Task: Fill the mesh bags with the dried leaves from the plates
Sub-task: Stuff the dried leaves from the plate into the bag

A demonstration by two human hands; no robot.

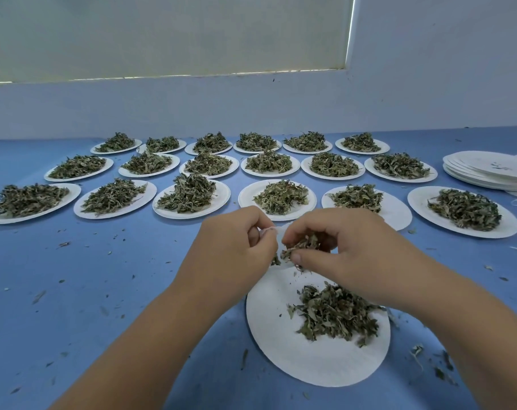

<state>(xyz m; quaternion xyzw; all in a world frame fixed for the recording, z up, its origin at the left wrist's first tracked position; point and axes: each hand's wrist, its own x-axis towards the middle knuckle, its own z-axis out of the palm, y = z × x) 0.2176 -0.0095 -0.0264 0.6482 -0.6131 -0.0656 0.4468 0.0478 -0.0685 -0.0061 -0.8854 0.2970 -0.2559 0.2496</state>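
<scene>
A white paper plate [284,350] lies on the blue table in front of me, with a pile of dried green leaves [334,315] on its right half. Above its far edge, my left hand [230,253] pinches the rim of a small white mesh bag [276,232], most of which is hidden behind my fingers. My right hand [346,247] pinches a clump of dried leaves [300,248] right at the bag's mouth. A few bits of leaf hang below the fingers.
Several white plates heaped with dried leaves [192,193] stand in three rows across the back of the table. A stack of bare plates [488,173] sits at the far right. Leaf crumbs [429,356] litter the blue cloth around the near plate. A pale wall rises behind.
</scene>
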